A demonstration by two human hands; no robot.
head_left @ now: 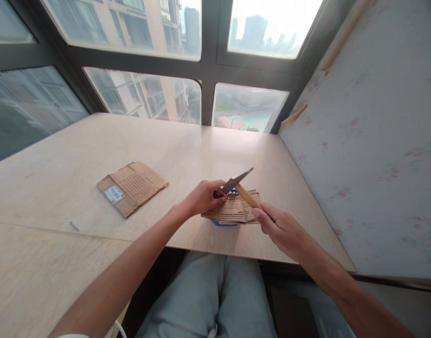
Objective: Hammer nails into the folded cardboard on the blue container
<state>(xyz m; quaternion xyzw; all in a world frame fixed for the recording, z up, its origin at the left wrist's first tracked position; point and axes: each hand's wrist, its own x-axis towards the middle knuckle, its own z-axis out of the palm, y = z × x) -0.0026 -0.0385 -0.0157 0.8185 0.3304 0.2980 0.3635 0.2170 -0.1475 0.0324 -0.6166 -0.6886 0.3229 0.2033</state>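
My right hand (280, 227) is closed round the wooden handle of a hammer (240, 184), whose grey metal head points up and to the right over a stack of cardboard pieces (232, 211). My left hand (203, 197) is pinched shut at the left edge of that stack, right under the hammer head; what its fingertips hold is too small to name. The stack rests on a blue object (224, 223), mostly hidden, near the front edge of the table.
A flattened cardboard box (132, 187) with a barcode label lies to the left on the pale stone table (95, 150). A small nail (74, 226) lies near the table's seam. Windows stand behind; a patterned wall (370, 141) closes the right side.
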